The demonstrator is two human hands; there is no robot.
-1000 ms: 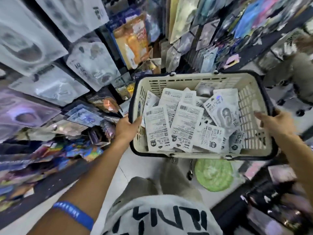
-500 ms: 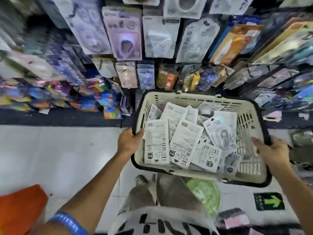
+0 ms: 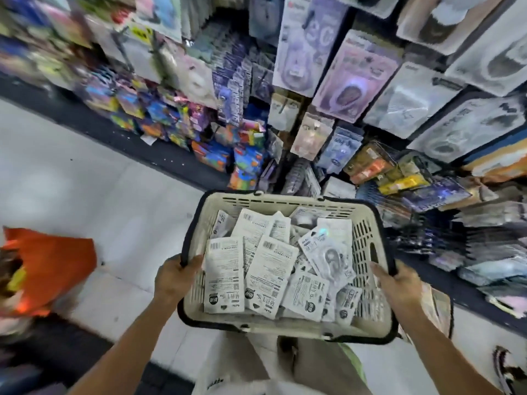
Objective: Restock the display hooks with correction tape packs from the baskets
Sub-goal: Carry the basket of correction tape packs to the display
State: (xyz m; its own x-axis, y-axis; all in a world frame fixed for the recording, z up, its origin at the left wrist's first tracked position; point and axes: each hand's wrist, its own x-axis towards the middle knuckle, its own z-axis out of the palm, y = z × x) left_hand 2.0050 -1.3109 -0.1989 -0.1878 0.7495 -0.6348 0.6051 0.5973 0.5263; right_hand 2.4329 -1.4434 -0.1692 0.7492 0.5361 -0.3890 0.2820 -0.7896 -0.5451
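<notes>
The view has swung further left since the earlier frame, so the display wall now sits up and to the right and more pale floor [image 3: 85, 201] shows, while the basket stays carried in front. The left hand [image 3: 175, 279] grasps the dark rim of the cream basket [image 3: 368, 246] on its left side, fingers curled over it; the right hand [image 3: 399, 283] grips the right rim likewise. Inside lies a loose heap of white correction tape packs [image 3: 269, 269], mostly back side up. Beyond, packaged goods hang on the display hooks [image 3: 350, 89]; an orange bag [image 3: 54, 266] is at far left
</notes>
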